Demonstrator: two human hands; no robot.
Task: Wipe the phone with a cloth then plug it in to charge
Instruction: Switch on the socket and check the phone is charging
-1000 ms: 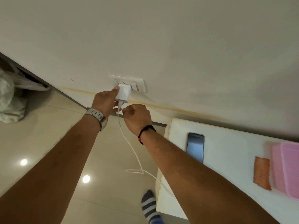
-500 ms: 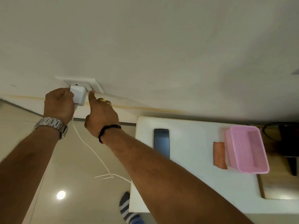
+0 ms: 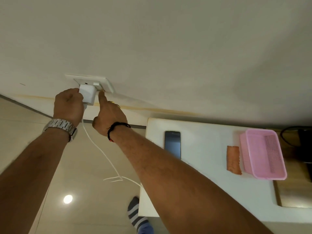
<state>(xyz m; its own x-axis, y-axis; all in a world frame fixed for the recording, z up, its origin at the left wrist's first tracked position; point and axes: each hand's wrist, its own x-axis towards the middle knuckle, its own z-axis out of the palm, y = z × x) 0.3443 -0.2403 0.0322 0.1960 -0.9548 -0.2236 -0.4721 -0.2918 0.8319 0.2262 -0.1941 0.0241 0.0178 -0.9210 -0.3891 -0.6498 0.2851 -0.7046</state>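
Note:
A white charger block (image 3: 87, 95) sits in the wall socket plate (image 3: 108, 83). My left hand (image 3: 68, 105) grips the charger's left side. My right hand (image 3: 108, 114) is beside it, its index finger stretched out and touching the switch on the plate; the other fingers are curled. The white cable (image 3: 101, 149) hangs from the charger, loops above the floor and runs behind my right forearm. The dark phone (image 3: 172, 144) lies face up on the white table (image 3: 202, 166), its lower end hidden by my forearm. An orange-brown cloth (image 3: 233, 159) lies to its right.
A pink plastic basket (image 3: 263, 154) stands right of the cloth. Dark cables and a black object (image 3: 302, 142) lie on a wooden surface (image 3: 293, 196) at the far right. Below is the tiled floor (image 3: 76, 166), with a striped-sock foot (image 3: 136, 215) near the table's corner.
My right hand has let go of the cable and stretched its index finger up to the socket's switch. My left hand keeps hold of the charger. The view has shifted right.

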